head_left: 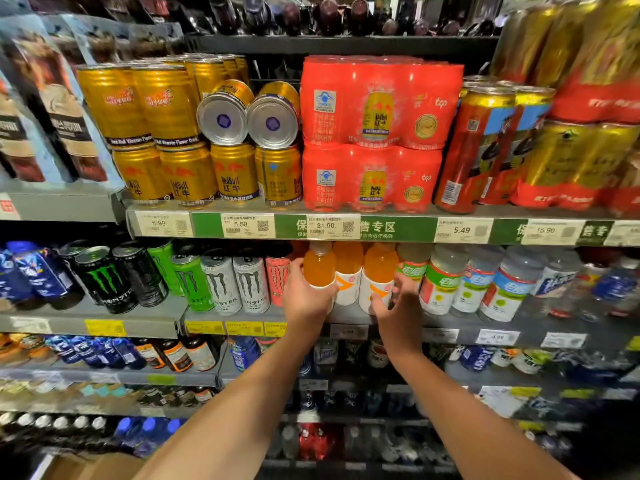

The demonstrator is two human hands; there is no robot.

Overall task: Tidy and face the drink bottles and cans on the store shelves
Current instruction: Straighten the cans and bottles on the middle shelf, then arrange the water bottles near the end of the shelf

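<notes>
Seen at far left on the middle shelf: dark blue plastic bottles [33, 271], then black and green tall energy-drink cans [107, 275], then white tall cans [235, 278] and one salmon-pink can [277, 277], all upright and close together

Found just right of the pink can: left hand [304, 296], fingers curled round the lower body of the leftmost orange-filled plastic bottle with a white label [319, 265], thumb on its left side

Stood between the two hands: a second orange bottle [347, 271], label mark facing out

Wrapped round the foot of the third orange bottle [377, 271]: right hand [398, 306], fingers bent onto the label, apparently gripping it

Lined up further right: clear bottles with green-and-white labels [440, 285], then blue-and-white labelled ones [509, 289], blurred toward the edge

Noted on the shelf above: two gold cans lying on their sides [247, 116] atop upright gold cans, not yet faced

Judged as risks: with both outer bottles turned or pulled forward at once, the middle one could be knocked and tip; a left elbow-out twist could nudge the pink can; bottles dragged too far could pass the shelf lip [346, 329] and fall
</notes>
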